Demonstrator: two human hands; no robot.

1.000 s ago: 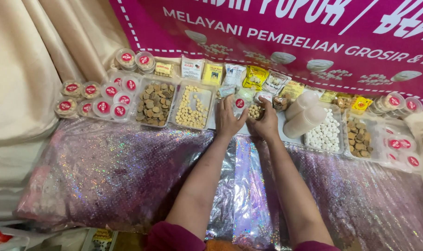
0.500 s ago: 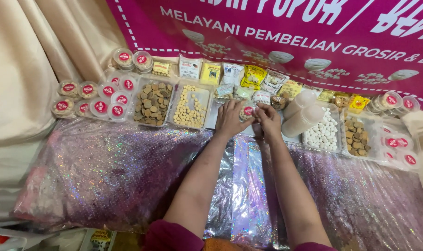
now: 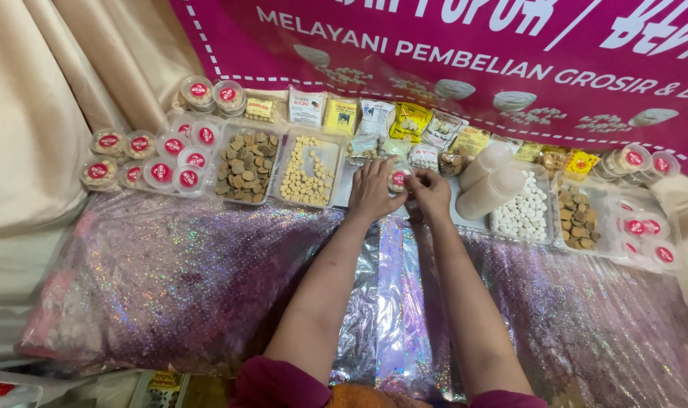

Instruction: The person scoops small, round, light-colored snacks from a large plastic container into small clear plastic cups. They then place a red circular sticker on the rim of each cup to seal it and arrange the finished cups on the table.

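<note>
Head view: small red-labelled round tub

Left hand and right hand jointly grip a small red-lidded tub above the glittery worktop, beside trays of pellets.

surface cover: glittery holographic sheet, glossy | trays: clear smooth plastic | curtain: matt beige cloth | banner: glossy magenta vinyl
</note>
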